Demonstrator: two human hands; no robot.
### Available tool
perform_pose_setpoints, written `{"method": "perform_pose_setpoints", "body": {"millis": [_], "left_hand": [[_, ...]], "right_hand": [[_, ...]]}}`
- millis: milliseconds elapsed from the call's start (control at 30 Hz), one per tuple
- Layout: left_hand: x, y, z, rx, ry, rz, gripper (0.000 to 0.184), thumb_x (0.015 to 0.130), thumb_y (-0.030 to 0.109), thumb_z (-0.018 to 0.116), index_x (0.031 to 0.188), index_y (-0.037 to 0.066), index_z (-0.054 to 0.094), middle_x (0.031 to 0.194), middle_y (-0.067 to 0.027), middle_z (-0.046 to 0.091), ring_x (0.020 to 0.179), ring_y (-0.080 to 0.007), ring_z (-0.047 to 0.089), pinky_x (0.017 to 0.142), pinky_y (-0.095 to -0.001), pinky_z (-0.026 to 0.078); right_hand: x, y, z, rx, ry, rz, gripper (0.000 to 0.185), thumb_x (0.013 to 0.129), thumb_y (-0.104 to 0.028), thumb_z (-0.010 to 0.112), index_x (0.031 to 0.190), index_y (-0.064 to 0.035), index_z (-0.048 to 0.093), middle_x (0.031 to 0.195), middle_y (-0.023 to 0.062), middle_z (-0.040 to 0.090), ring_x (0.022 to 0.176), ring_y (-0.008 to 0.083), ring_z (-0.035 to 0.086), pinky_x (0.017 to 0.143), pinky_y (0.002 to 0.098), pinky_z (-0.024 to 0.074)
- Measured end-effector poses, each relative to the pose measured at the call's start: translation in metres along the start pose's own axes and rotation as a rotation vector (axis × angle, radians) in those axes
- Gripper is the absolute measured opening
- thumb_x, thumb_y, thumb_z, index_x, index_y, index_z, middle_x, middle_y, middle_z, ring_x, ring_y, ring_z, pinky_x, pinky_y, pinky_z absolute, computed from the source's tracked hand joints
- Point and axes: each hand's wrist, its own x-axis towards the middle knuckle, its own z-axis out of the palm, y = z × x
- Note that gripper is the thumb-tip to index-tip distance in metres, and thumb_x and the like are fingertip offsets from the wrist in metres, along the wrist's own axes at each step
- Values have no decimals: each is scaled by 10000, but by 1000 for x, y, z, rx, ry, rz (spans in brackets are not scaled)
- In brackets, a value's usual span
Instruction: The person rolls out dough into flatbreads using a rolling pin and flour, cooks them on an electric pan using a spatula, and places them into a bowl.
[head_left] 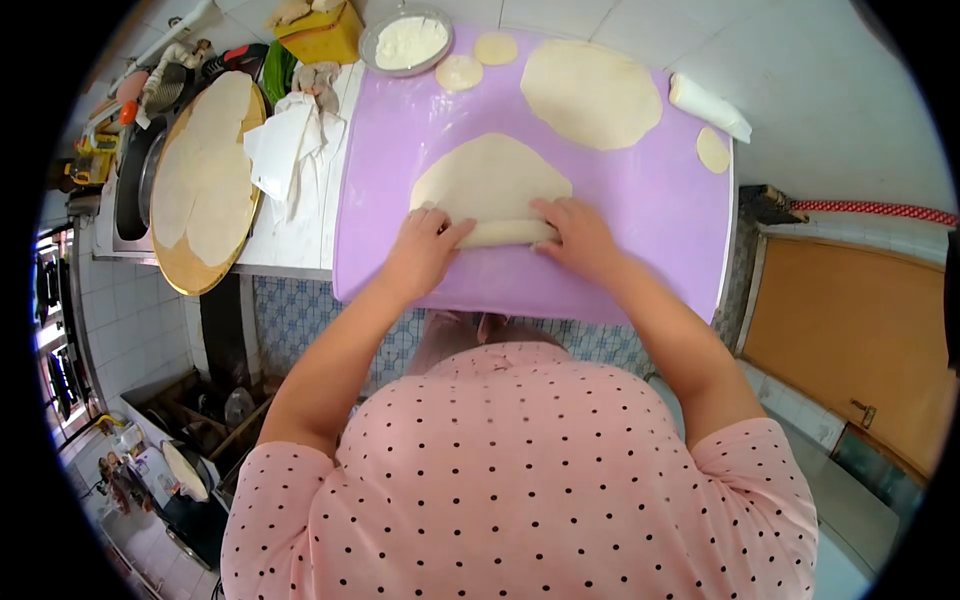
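Observation:
A large thin dough sheet (490, 178) lies on the purple mat (390, 120), its near edge at a pale roll (505, 234). The roll looks like dough wound up, perhaps round a pin; its inside is hidden. My left hand (430, 245) curls its fingers over the roll's left end. At the right end, the fingers of my right hand (577, 236) are wrapped round it in the same way. Beyond them on the mat lies another large flat dough round (590, 93).
Small dough discs (460, 73) and a bowl of flour (410, 42) are at the back left, a white roll (708, 107) at the back right. Left of the mat are white cloths (285, 148) and a round board (185, 265) bearing flat dough.

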Motion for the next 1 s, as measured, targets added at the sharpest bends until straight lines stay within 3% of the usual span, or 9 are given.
{"method": "perform_pose_setpoints", "body": {"millis": [67, 233, 667, 767, 833, 967, 1000], "left_hand": [[-21, 11, -12, -53, -100, -22, 418, 792, 111, 677, 1208, 127, 636, 958, -86, 531, 974, -287, 518, 879, -412, 422], [-29, 36, -3, -95, -55, 0, 428, 770, 96, 706, 1192, 116, 634, 988, -86, 546, 958, -288, 529, 879, -402, 439], [-26, 50, 0, -72, -81, -25, 391, 737, 95, 725, 1121, 127, 654, 941, -79, 528, 917, -290, 527, 833, -409, 455], [-23, 55, -6, -62, -152, -64, 365, 760, 81, 691, 1122, 90, 646, 1001, -88, 555, 956, -298, 534, 863, -426, 455], [-27, 56, 6, -15, -40, 66, 352, 792, 98, 620, 1140, 45, 619, 1062, -109, 561, 1018, -304, 528, 923, -438, 429], [-32, 65, 13, -18, 0, 133, 384, 827, 98, 524, 1181, -39, 579, 1168, -149, 564, 1092, -326, 526, 1000, -456, 403], [-29, 63, 10, -62, -81, 87, 407, 827, 104, 525, 1203, -45, 566, 1195, -161, 559, 1120, -333, 520, 1013, -455, 398]], "right_hand": [[-23, -18, 15, 25, 14, -48, 552, 756, -222, 768, 1275, -175, 585, 1059, 106, 592, 998, 310, 567, 873, 433, 471], [-42, -34, 38, 12, 90, -165, 471, 747, -166, 766, 1202, -193, 647, 1045, 84, 577, 1006, 290, 568, 856, 413, 492], [-37, -47, 44, 101, 23, -128, 423, 763, -187, 766, 1174, -176, 665, 1126, 131, 571, 1052, 322, 565, 899, 420, 482], [-34, -50, 38, 173, -81, -27, 402, 768, -179, 755, 1158, -154, 663, 1103, 136, 565, 1035, 321, 567, 884, 415, 485], [-32, -51, 35, 184, -133, 26, 385, 762, -175, 743, 1134, -125, 658, 1075, 136, 556, 1027, 321, 570, 878, 413, 489], [-28, -56, 34, 146, -16, -87, 315, 766, -169, 722, 1063, -81, 667, 1045, 132, 572, 1007, 322, 573, 873, 422, 486], [-28, -56, 36, 143, -1, -117, 305, 769, -170, 716, 1053, -73, 665, 1035, 131, 578, 1004, 321, 572, 874, 425, 484]]}}
